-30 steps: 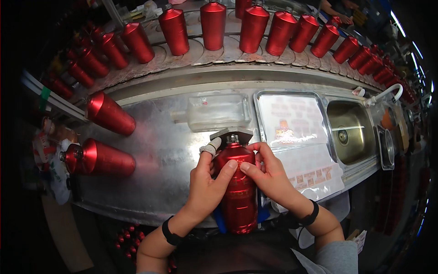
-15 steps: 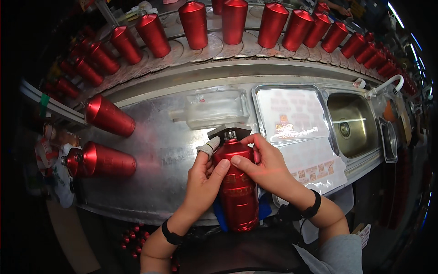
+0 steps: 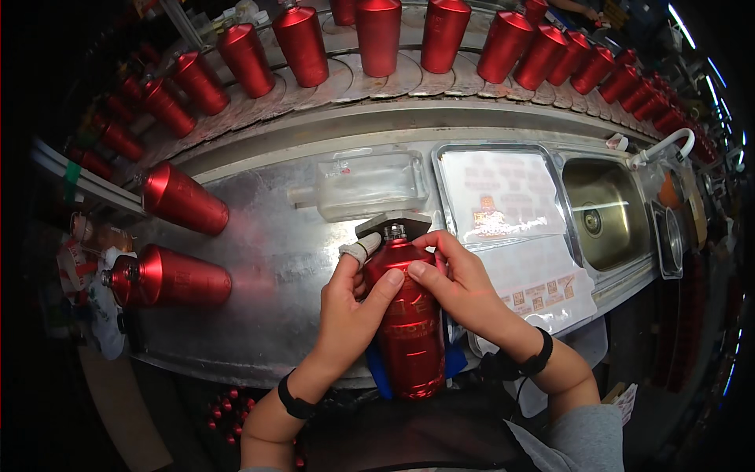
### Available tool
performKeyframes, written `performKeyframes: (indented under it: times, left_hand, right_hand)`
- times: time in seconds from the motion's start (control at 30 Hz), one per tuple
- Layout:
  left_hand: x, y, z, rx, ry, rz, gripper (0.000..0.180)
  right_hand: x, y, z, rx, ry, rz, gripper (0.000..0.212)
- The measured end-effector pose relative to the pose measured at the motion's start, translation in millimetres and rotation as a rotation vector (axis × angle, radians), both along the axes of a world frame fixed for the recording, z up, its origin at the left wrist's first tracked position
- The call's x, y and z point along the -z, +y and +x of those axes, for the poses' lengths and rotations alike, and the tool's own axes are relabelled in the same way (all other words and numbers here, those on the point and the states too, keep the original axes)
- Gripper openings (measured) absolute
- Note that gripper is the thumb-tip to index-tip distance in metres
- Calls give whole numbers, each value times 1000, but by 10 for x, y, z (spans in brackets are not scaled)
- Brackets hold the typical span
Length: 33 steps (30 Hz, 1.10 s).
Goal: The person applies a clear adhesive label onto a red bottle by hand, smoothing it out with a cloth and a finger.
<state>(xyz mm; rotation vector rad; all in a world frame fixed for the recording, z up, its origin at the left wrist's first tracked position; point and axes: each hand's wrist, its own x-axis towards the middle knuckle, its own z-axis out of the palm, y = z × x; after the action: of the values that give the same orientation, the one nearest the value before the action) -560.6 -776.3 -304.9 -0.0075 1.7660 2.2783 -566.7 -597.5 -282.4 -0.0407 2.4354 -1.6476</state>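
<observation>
A glossy red bottle point(image 3: 410, 338) lies before me with its threaded neck pointing away, beside a dark metal block point(image 3: 405, 220). My left hand point(image 3: 350, 307) is closed around the left of its shoulder, thumb pressed on the front. A pale wrap covers one of its fingertips. On the other side my right hand point(image 3: 460, 287) grips the shoulder, its thumb on the front close to the left thumb and its index finger bent near the neck. Blue material point(image 3: 379, 373) shows under the bottle. Whatever lies beneath the thumbs is hidden.
A clear glass bottle point(image 3: 370, 187) lies beyond my hands. Right of it, a metal tray point(image 3: 437, 177) holds label sheets, with a sink point(image 3: 605, 259) farther right. Red bottles point(image 3: 185, 198) lie at the left. Several more stand on a conveyor point(image 3: 393, 85) across the back.
The standing bottles on the conveyor have moved left along the back. My right thumb has shifted slightly on the bottle; both hands otherwise keep their grip.
</observation>
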Motion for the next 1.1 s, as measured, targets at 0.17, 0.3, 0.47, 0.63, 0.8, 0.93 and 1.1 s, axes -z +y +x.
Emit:
performKeyframes:
  times: [0.17,0.3,0.47,0.63,0.8,0.93,1.1]
  left_hand:
    - [1,13,-11,-29,5,-22,56]
    - [3,32,-22,-23,0,-20,55]
    - [18,53,-24,-30,24,-21,52]
    - [16,61,-26,-26,29,-31,51]
    - [-12,66,-19,-22,22,-19,49]
    - [-6,63,-19,-6,17,-11,48]
    - [-5,21,66,-13,-59,57,68]
  right_hand:
    - [54,27,-23,15,10,-48,38]
    - [48,40,5,8,-3,-49,38]
    - [53,39,12,0,40,-1,40]
    - [44,57,-13,6,30,-25,40]
    - [-40,63,20,-45,28,-42,41]
    - [-59,56,13,-9,-34,-70,42]
    - [-26,74,47,52,-134,-163,50]
